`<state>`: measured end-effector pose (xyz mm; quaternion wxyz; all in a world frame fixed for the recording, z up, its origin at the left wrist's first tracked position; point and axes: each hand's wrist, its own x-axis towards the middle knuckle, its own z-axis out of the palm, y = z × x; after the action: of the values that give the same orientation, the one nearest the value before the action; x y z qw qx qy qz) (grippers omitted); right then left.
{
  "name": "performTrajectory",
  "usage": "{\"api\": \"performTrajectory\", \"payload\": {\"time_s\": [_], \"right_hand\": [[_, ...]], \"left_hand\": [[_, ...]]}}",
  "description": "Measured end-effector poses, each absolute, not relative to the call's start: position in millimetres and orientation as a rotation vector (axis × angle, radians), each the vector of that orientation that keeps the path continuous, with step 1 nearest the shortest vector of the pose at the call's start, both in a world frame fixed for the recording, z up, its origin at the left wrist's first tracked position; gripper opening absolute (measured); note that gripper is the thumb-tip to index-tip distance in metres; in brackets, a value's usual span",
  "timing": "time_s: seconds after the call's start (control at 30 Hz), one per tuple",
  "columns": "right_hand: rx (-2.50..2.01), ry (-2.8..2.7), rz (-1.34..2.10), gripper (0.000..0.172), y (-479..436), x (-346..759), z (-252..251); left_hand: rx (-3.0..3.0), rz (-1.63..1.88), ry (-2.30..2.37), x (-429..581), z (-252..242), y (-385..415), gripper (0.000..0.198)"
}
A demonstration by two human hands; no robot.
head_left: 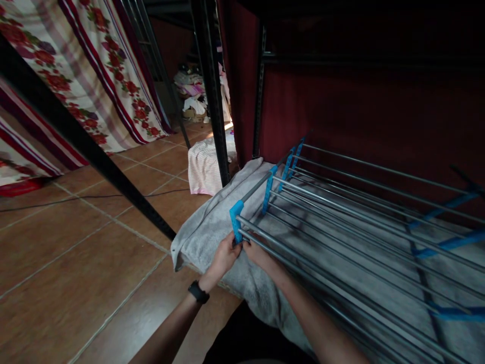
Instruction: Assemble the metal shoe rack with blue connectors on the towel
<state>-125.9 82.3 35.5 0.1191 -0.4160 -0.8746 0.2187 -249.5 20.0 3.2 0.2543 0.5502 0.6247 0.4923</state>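
Note:
A rack of grey metal tubes (326,197) joined by blue plastic connectors lies on a grey blanket (215,222). My left hand (226,254) is closed around the lower end of the nearest blue connector (235,218), at the rack's front left corner. Just right of it, my right hand (253,251) has its fingers curled in at the bottom of that same connector, under the end of a tube. The fingertips of both hands are partly hidden there. More blue connectors (269,189) stand along the rack's left end, and others show at the right.
A black metal post (87,146) slants down at the left, and another upright (214,101) stands behind the blanket's corner. A dark red cloth (359,116) hangs behind the rack. Floral curtains (94,65) hang beyond the tiled floor (76,263), where a thin cable (159,193) lies.

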Motion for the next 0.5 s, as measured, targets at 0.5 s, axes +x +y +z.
{"api": "performTrajectory", "payload": {"time_s": [0.5], "right_hand": [[-1.395, -2.569, 0.516, 0.034, 67.0, -125.9, 52.3]], "left_hand": [[1.498, 1.411, 1.737, -245.6, 4.7, 24.6, 0.022]]}}
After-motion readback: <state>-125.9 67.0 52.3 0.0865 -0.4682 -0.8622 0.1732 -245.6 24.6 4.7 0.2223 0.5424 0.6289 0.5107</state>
